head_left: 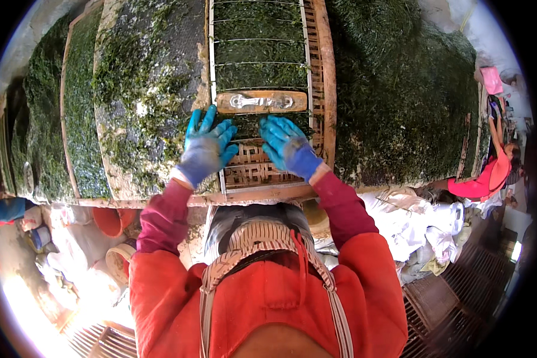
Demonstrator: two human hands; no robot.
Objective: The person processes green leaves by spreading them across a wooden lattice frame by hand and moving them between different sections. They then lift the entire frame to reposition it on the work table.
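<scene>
My left hand (pixel 206 145) and my right hand (pixel 287 143) are both in blue coated gloves. The left hand's fingers are spread over the left rail of a long narrow frame (pixel 309 53). My right hand lies with fingers stretched over dark green, seaweed-like shreds (pixel 259 74) in the frame, beside its right rail. White cross strips divide the shreds into sections. Just beyond my fingertips, a wooden block with a metal handle (pixel 261 101) rests across the frame. Nearest me, a woven lattice base (pixel 253 170) shows between my wrists. Neither hand grips anything.
Loose green shreds lie on a dark surface (pixel 155 71) to the left and in a thick pile (pixel 400 101) to the right. A person in red (pixel 489 173) stands at far right. Below the table edge are a red bucket (pixel 113 221) and white sacks (pixel 400 221).
</scene>
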